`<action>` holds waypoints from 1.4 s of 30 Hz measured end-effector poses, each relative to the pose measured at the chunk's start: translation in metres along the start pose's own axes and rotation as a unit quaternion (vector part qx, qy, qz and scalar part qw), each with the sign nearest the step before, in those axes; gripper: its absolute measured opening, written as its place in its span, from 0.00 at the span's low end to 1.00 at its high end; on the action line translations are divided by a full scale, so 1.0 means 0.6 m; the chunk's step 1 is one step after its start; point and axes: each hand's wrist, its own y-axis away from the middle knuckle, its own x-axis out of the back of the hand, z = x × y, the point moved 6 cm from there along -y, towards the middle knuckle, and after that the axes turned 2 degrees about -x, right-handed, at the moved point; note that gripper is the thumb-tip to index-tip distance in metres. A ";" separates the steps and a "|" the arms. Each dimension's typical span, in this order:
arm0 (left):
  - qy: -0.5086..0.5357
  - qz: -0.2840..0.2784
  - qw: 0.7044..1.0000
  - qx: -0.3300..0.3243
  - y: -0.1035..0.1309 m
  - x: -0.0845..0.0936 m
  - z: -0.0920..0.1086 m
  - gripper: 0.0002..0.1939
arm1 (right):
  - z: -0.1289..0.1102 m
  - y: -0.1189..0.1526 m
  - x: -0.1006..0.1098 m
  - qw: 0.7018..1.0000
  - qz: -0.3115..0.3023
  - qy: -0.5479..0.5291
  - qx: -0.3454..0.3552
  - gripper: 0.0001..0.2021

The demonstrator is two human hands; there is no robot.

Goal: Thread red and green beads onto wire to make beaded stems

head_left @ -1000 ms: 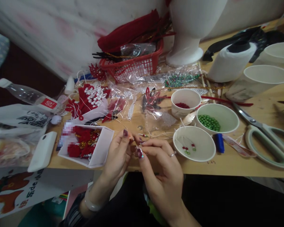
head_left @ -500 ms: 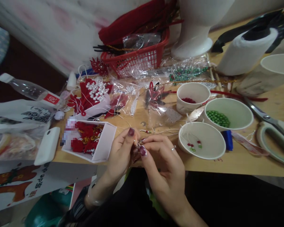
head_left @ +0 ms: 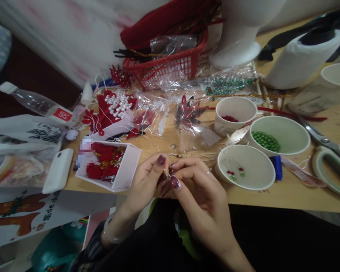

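Observation:
My left hand [head_left: 147,179] and my right hand [head_left: 202,196] meet at the table's front edge, fingertips pinched close together around something tiny and pale that I cannot make out. Just beyond the fingers a short string of small beads [head_left: 175,155] lies on the wood. To the right, a paper cup [head_left: 252,166] holds thin threads with red and green beads. Behind it are a cup of green beads [head_left: 265,141] and a smaller cup of dark red beads [head_left: 229,118]. Left of my hands sits a white box [head_left: 127,166] with red and gold ornaments.
A red basket [head_left: 170,68] stands at the back beside a white stand [head_left: 238,37]. Large scissors [head_left: 325,141] and a blue clip [head_left: 277,167] lie at the right. A white phone-like object [head_left: 58,170] and a plastic bottle [head_left: 36,102] are at the left.
The view has shifted slightly, so the table items appear a little further right. Both hands remain together in nearly the same pinch.

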 end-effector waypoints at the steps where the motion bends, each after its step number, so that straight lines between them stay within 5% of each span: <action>1: 0.027 -0.009 0.999 0.019 -0.001 -0.003 -0.004 0.22 | -0.001 0.000 0.000 1.000 0.004 0.009 0.008 0.06; 5: 0.125 -0.052 0.988 0.071 -0.006 -0.015 -0.012 0.23 | -0.001 0.001 0.003 0.999 0.025 0.030 0.023 0.07; 14: 0.172 -0.044 0.978 0.110 -0.004 -0.018 -0.019 0.21 | 0.003 0.003 0.001 0.999 0.030 0.013 0.016 0.08; 42: 0.128 -0.022 0.990 0.048 -0.006 -0.008 -0.004 0.14 | 0.001 -0.002 0.003 0.999 0.039 0.020 0.000 0.07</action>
